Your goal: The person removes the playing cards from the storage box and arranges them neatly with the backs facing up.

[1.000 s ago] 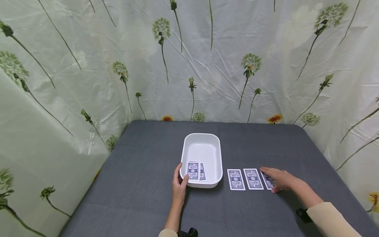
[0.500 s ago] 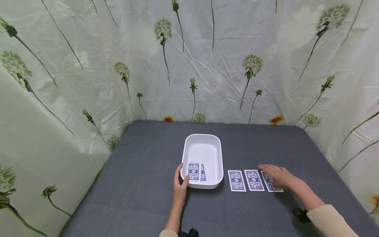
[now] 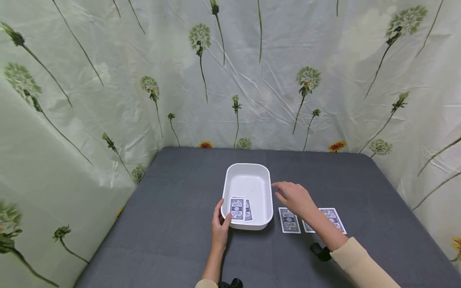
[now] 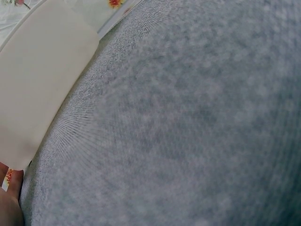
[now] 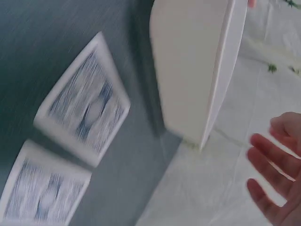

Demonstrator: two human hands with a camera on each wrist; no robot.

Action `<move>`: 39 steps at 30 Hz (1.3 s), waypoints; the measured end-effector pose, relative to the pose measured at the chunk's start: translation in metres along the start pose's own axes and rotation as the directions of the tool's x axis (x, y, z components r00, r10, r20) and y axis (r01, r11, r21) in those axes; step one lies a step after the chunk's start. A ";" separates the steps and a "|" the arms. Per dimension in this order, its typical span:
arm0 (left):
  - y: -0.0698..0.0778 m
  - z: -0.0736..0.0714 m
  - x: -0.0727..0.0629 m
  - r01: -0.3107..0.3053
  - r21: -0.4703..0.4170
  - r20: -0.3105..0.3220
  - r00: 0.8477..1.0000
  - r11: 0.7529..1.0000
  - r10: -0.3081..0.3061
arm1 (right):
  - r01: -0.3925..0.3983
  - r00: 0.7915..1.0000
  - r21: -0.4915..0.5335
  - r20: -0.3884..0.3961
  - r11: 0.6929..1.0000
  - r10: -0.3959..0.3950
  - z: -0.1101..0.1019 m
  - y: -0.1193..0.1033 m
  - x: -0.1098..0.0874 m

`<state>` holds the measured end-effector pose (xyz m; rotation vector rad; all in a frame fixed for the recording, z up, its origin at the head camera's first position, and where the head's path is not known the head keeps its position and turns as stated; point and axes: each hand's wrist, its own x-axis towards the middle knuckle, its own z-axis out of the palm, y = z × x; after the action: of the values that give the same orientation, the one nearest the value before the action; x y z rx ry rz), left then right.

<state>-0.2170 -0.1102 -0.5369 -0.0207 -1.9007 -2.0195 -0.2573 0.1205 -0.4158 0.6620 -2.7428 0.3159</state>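
Note:
My left hand [image 3: 220,228] grips the near left corner of a white plastic tub [image 3: 253,180], thumb at the rim and fingers along the outer wall. Inside the tub, face-down playing cards [image 3: 237,209] with blue-patterned backs overlap. To its right, three more face-down cards lie in a row: the left card [image 3: 289,220] shows almost whole, while my right forearm partly covers the middle card [image 3: 308,228] and the right card [image 3: 335,218]. Holding nothing, my right hand [image 3: 293,196] hovers by the tub's right side, fingers apart and slightly bent in the right wrist view.
Dark grey cloth [image 3: 173,208] covers the table. A curtain [image 3: 252,72] printed with dandelions hangs behind it and along both sides. Black straps with a device [image 3: 320,252] sit at the wrists.
My right hand has left the rightmost card and moved left across the row to the tub's right side. That card stays on the table. My left hand keeps its hold on the tub.

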 end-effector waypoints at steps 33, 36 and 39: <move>0.017 0.001 -0.001 -0.036 -0.007 -0.002 0.999 0.999 0.036 | 0.092 0.910 0.054 0.401 0.994 -0.106 0.096 -0.067 0.034; 0.028 0.002 -0.004 -0.032 -0.003 0.008 0.999 0.999 0.032 | 0.093 0.912 0.045 0.398 0.995 -0.103 0.096 -0.068 0.035; 0.032 0.002 -0.005 -0.022 0.005 0.006 1.000 1.000 0.022 | 0.101 0.914 0.027 0.392 0.995 -0.104 0.096 -0.069 0.037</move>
<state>-0.2039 -0.1076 -0.5071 -0.0468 -1.9011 -2.0026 -0.2790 0.0187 -0.4825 0.9599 -3.0675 0.1823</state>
